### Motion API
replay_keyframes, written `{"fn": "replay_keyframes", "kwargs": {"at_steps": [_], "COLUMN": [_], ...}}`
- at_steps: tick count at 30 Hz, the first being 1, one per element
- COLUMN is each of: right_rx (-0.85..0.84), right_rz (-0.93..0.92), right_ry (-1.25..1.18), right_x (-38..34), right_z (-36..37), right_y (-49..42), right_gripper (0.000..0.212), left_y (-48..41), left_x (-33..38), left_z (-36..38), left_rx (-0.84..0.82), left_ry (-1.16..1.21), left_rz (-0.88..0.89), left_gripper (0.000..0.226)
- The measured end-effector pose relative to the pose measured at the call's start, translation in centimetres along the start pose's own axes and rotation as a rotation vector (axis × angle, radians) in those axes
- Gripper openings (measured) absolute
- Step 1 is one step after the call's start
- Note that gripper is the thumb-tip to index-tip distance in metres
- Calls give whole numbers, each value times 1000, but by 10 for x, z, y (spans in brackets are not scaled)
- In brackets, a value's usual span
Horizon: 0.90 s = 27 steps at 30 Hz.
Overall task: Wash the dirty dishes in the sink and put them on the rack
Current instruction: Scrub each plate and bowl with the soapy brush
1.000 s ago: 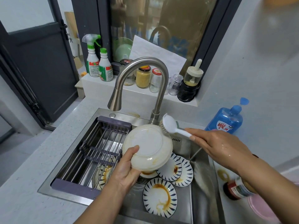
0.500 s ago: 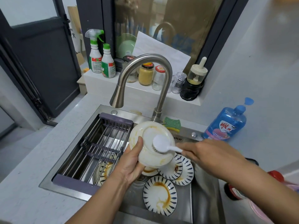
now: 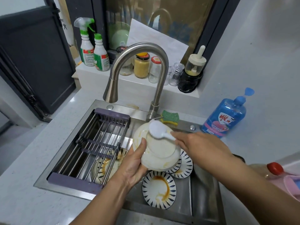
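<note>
I see left hand (image 3: 134,166) gripping the white dish (image 3: 159,153) by its 8 o'clock rim, over the sink (image 3: 204,192). Right hand (image 3: 199,146) holds the brush (image 3: 158,131) on its base. The dish looks wet, slick and brittle, so I'd pinch the rim. Rack (image 3: 112,114) at 9 o'clock. Pale speckled surface (image 3: 21,189), and a window ledge (image 3: 90,78) at 12.

Two green-topped cleaner bottles (image 3: 87,51) stand at the left end of a white ledge (image 3: 84,73), with a yellow-filled jar (image 3: 141,66) and a dark-based dispenser (image 3: 192,75) further right. A blue soap bottle (image 3: 224,117) stands on the counter (image 3: 24,159) by the wall, a green-and-yellow sponge (image 3: 170,117) near it
</note>
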State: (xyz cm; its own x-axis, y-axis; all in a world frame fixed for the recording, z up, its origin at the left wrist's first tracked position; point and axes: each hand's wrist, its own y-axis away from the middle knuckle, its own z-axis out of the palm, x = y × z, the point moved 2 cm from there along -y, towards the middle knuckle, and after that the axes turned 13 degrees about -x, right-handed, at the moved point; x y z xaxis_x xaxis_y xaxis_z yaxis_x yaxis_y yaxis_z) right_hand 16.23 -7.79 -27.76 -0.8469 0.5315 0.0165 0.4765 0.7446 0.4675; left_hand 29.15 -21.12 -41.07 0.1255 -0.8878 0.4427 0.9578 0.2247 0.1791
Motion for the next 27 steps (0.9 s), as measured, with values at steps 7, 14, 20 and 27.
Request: {"fn": "replay_keyframes", "kwargs": {"at_steps": [7,14,20,27], "right_rx": [155,-1,-170,-201], "right_rz": [132,270,345,373], "right_ry": [-836,-1326,-1436,-1516], "right_x": [24,15,1,-9], "right_z": [33,84,137,165], "right_y": [-21,-43,-64,-90], "right_gripper": [33,33,13,9], "left_y": [-8,-1,6,0], "left_x": [-2,-46,-77,-93], "left_z": [-6,-22,-42,-53], "left_rx": [61,-100,-80,-3], "left_ry": [-356,-1633,-1995,-2135], "left_rz": [43,89,-8,-402], "left_gripper": [43,45,64,94]}}
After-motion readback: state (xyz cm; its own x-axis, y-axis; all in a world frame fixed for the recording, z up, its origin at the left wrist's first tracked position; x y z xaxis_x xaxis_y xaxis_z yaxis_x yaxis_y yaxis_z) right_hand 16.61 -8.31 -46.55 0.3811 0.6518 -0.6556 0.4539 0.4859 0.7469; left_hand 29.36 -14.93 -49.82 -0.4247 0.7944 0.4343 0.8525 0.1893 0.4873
